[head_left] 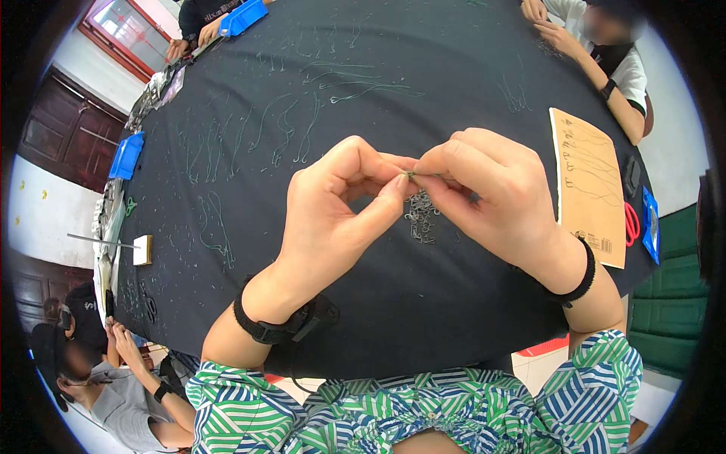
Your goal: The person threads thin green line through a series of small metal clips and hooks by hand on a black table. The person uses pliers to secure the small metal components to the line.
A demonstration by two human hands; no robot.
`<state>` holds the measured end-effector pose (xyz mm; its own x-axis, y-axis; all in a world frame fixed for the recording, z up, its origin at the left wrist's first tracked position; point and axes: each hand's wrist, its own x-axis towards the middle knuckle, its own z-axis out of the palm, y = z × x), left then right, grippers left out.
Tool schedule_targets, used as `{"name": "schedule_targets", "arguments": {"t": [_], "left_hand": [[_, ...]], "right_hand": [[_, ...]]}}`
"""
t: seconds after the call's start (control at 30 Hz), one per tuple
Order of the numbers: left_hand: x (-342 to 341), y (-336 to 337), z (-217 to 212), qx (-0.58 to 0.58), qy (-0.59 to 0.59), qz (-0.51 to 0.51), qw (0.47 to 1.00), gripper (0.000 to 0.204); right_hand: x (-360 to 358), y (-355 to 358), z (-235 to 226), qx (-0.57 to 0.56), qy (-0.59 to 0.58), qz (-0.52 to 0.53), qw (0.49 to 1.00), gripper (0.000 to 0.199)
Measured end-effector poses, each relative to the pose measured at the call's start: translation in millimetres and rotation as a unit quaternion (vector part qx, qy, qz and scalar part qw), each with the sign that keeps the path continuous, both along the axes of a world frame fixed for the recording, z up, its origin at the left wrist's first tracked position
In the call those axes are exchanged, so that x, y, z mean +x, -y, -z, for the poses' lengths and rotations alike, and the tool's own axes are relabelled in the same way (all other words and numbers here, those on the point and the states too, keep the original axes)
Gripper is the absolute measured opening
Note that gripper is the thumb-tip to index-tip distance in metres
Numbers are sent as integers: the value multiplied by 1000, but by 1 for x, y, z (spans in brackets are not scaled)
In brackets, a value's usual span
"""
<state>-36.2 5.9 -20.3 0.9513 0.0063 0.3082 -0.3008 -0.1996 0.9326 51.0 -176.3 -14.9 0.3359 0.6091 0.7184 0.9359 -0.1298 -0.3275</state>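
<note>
Pinching a small hook (pixel 409 175) between both hands, above hook pile (pixel 421 216).

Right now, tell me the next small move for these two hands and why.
Probably draw the fingertips slowly apart to snug the line. The left hand and right hand meet fingertip to fingertip, pinching a tiny hook above the pile of hooks on the dark table. The thread itself is too fine to see.

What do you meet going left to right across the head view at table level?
Blue tray at the table's left edge → small tan block → left hand → pile of small metal hooks → right hand → tan card with lines wound on it → red scissors.
</note>
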Motion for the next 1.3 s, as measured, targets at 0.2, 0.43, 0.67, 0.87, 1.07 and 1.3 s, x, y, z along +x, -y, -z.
{"name": "schedule_targets", "arguments": {"t": [0.2,0.43,0.67,0.87,1.07,1.3], "left_hand": [[0,-3,2,-52,-5,27,998,3],[1,-5,-1,-128,-75,36,988,11],[6,-11,-1,-110,-130,39,985,17],[9,-18,2,-178,-156,51,970,19],[6,-11,0,-84,-126,32,988,14],[4,-16,2,-60,-103,17,993,12]], "right_hand": [[1,-1,0,11,6,-11,1000,15],[2,0,-3,27,4,-28,999,16],[4,5,-4,-9,-4,-6,1000,13],[7,2,-1,24,-5,-23,999,16],[7,5,-2,-7,-14,-11,1000,13],[16,10,-13,-59,-137,-40,988,9]]}}
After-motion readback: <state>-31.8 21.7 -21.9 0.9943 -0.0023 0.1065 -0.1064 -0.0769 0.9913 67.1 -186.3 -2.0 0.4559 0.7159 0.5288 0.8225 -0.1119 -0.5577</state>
